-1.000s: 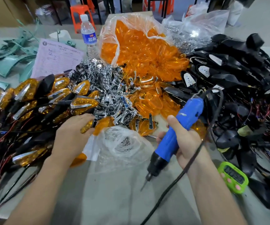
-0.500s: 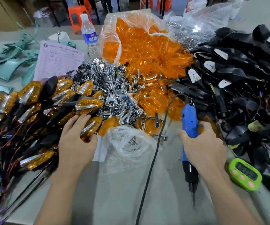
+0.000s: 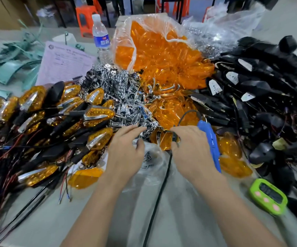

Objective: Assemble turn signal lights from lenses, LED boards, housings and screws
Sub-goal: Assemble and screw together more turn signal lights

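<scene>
1. Two bare hands reach forward over the grey table. The left hand has its fingers stretched and loosely spread, with the fingertips at the near edge of the chrome reflectors, and it grips nothing visible
2. The right hand is palm down, with fingertips bent onto one loose orange lens. Whether it pinches anything cannot be told
3. One blue electric screwdriver lies just beside the right hand's outer edge. Its one black cord passes under that hand and runs toward the viewer
4. The chrome reflectors form one central heap, too many to count
5. One clear bag of orange lenses stands behind the heap, with more lenses spilled in front
6. The black housings, trailing wires, are heaped at the right, and at least four show a white face
7. Finished turn signals are piled at the left, uncounted
8. One small clear bag of metal parts lies between the hands
9. Also on the table are one water bottle, one printed sheet and one green timer with three pink buttons
</scene>
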